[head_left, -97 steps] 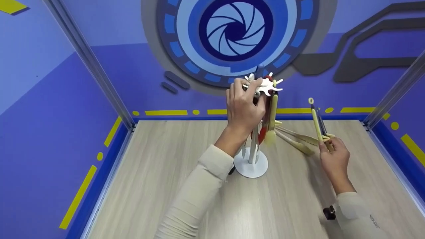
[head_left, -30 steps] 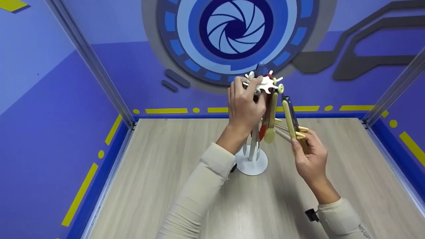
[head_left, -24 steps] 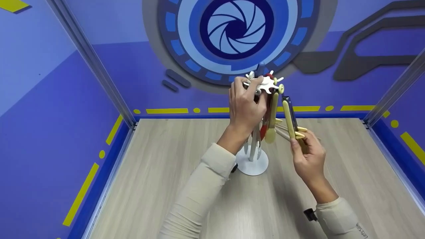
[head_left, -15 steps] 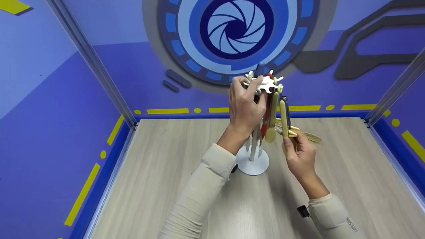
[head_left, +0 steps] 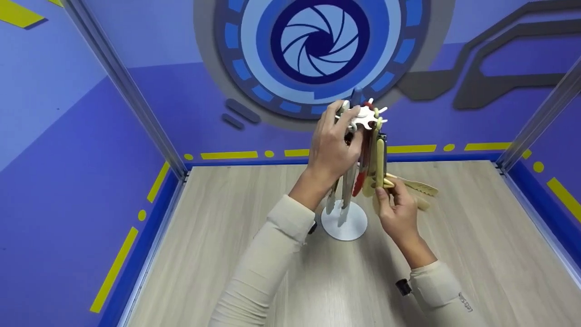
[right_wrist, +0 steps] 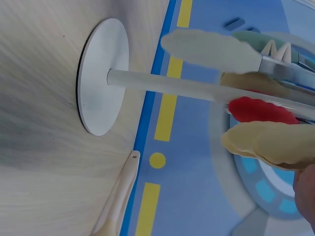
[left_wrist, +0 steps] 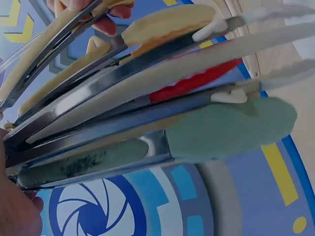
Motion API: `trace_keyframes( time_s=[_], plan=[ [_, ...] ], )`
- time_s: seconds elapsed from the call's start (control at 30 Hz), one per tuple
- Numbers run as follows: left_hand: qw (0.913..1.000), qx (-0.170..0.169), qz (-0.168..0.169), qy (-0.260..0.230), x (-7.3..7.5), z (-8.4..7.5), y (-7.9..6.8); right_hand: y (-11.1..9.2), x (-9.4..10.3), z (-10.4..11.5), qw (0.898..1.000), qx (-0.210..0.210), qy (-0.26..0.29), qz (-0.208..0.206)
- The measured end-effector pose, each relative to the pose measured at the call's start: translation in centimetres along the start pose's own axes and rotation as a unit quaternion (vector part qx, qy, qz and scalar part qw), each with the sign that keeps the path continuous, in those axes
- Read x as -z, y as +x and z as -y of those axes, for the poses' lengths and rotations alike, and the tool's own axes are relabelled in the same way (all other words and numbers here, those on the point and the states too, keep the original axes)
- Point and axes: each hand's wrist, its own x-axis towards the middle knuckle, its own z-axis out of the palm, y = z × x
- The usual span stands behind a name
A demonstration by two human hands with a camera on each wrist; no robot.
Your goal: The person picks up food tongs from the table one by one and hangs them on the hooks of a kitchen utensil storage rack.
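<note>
My left hand (head_left: 333,141) grips the white hooked top (head_left: 364,119) of a utensil stand from its left side. Several tongs hang from the hooks, among them one with green tips (left_wrist: 231,130) and one with red tips (right_wrist: 261,110). With curled fingers and thumb, my right hand (head_left: 399,211) holds cream-yellow tongs (head_left: 380,159) by their lower part. These tongs point up, their top ring right at a prong on the stand's right side. In the right wrist view, only a little of my right hand (right_wrist: 305,196) shows, at the edge.
The stand's round white base (head_left: 345,222) rests on the wooden table (head_left: 218,250), with a white pole (right_wrist: 167,86) rising from it. Behind my right hand, tan utensils (head_left: 420,186) lie on the table. Blue printed walls (head_left: 159,113) enclose the back and sides.
My right hand has brought the cream-yellow tongs leftward from the right side of the table to the stand. My left hand still grips the top; the hanging tongs have swung slightly.
</note>
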Motion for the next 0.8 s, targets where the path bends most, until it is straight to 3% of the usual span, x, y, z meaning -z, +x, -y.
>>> trace_keyframes(
  time_s=[0.17,0.5,0.8],
  plan=[
    [0.9999,0.002,0.015,0.007,0.5,0.3,0.3,0.0,-0.4,-0.1,1.0,-0.006,-0.009,0.006],
    [0.9991,0.012,0.025,0.032,0.7,0.1,0.7,0.6,-1.3,0.2,0.998,0.027,-0.049,-0.009],
    [0.997,0.017,0.018,0.074,0.2,-0.6,1.0,1.4,-0.1,-0.2,0.998,-0.017,-0.028,0.055]
  ],
)
